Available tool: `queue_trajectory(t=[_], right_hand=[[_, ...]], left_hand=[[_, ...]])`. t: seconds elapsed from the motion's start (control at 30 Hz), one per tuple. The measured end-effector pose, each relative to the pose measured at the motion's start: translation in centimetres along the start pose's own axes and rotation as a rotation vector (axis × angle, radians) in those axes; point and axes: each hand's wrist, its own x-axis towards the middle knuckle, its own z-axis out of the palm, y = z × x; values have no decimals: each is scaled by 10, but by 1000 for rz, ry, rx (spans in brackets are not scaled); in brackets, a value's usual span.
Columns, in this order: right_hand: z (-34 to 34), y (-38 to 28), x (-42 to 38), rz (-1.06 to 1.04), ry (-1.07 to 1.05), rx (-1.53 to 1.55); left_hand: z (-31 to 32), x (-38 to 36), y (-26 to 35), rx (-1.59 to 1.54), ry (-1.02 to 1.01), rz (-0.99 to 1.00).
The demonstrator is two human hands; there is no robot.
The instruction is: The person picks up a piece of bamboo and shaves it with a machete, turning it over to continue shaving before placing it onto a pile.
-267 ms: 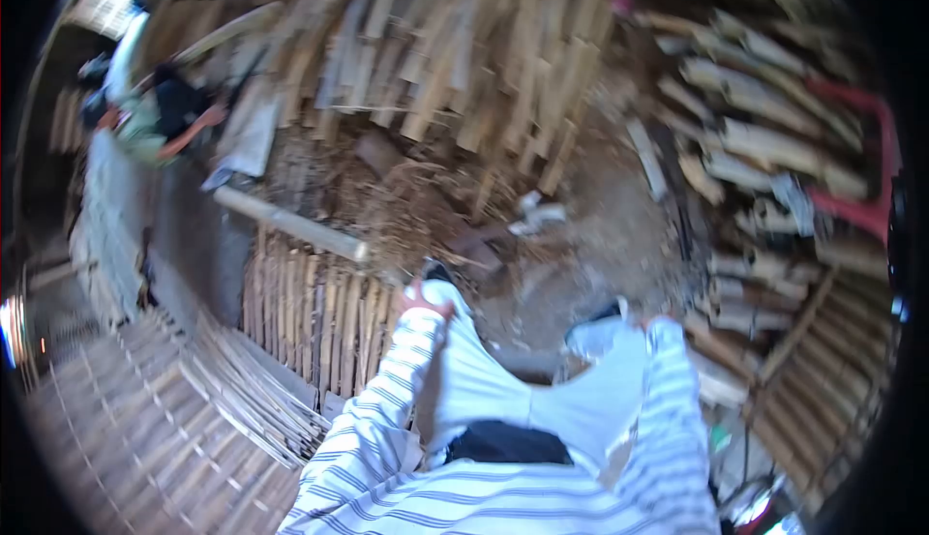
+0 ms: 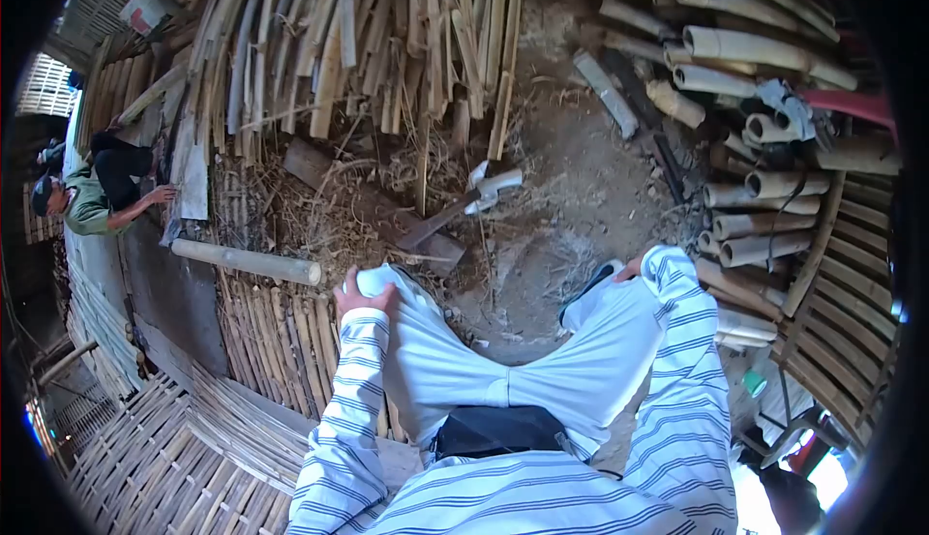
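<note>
My left hand (image 2: 366,293) rests on the left knee of the white trousers (image 2: 445,351), its fingers spread around the cloth and holding no object. On the other knee lies my right hand (image 2: 631,268), partly hidden by the striped sleeve (image 2: 675,341); the fingers that show lie over the cloth, with no object visible in them. A hatchet-like tool (image 2: 455,214) with a pale, wrapped-looking end lies on the ground beyond my knees, across a dark wooden block (image 2: 437,252).
Long split bamboo strips (image 2: 387,42) lie ahead. Cut bamboo poles (image 2: 774,196) are stacked at the right, beside a slatted bamboo frame (image 2: 842,293). A thick bamboo pole (image 2: 247,260) lies at the left. Another person (image 2: 97,196) sits at the far left.
The view has turned, so the bamboo strips, tool and other person appear farther left. The picture is sharper. Both my hands stay on my knees.
</note>
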Motion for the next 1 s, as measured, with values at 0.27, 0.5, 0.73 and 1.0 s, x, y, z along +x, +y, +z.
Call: queue_trajectory(t=[0.27, 0.5, 0.73, 1.0], right_hand=[[-1, -12, 8, -102, 229, -123], [0, -30, 8, -174, 276, -309], [161, -146, 24, -755, 134, -829], [283, -273, -11, -998, 134, -524]], left_hand=[[9, 21, -8, -63, 140, 150], [5, -14, -28, -107, 186, 137], [-6, -34, -20, -56, 90, 75], [-27, -45, -30, -145, -85, 7]])
